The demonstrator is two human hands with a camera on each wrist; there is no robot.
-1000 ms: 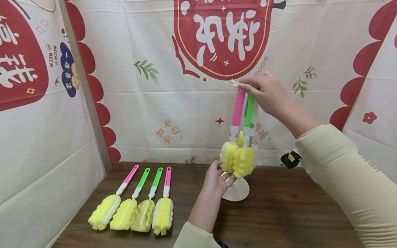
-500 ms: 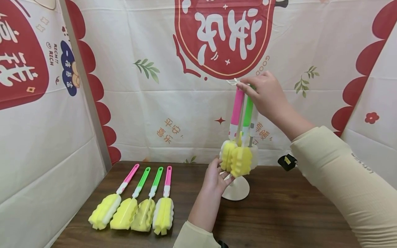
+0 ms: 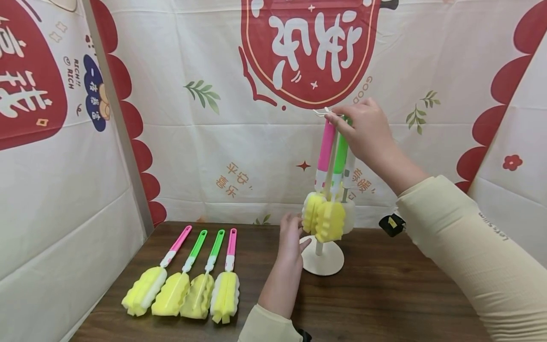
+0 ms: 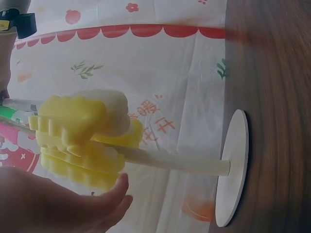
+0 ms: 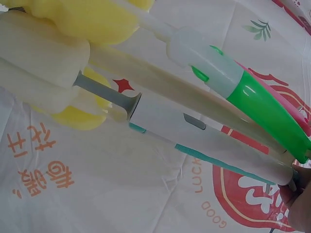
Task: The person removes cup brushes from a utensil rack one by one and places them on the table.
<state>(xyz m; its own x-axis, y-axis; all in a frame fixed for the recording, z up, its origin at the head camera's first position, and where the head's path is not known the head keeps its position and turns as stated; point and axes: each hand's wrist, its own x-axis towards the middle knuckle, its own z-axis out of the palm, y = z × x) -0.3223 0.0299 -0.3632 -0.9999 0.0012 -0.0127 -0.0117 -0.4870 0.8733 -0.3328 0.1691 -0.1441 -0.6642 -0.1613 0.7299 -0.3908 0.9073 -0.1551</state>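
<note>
A white rack [image 3: 323,267] with a round base and upright pole stands on the table. Around its pole hang sponge bottle brushes: one pink-handled brush [image 3: 326,147], one green-handled brush [image 3: 340,154], and one white-handled brush [image 5: 165,133] with a white sponge. Another yellow sponge shows behind them. At the rack's top, my right hand [image 3: 371,127] pinches with thumb and index finger near the hooks; its other fingers are partly hidden. Low on the left, my left hand [image 3: 291,244] is beside the yellow sponges with relaxed fingers, holding nothing; whether a fingertip touches them is unclear.
Several yellow sponge brushes lie side by side on the left of the dark wooden table [image 3: 384,294], including a pink-handled one [image 3: 225,294] nearest the rack. A printed cloth [image 3: 265,152] hangs behind the table, and another covers the left side.
The hanging brushes have swung slightly left around the pole, the green one most clearly. My left fingers have drawn back from beneath the sponges. My right hand stays at the top.
</note>
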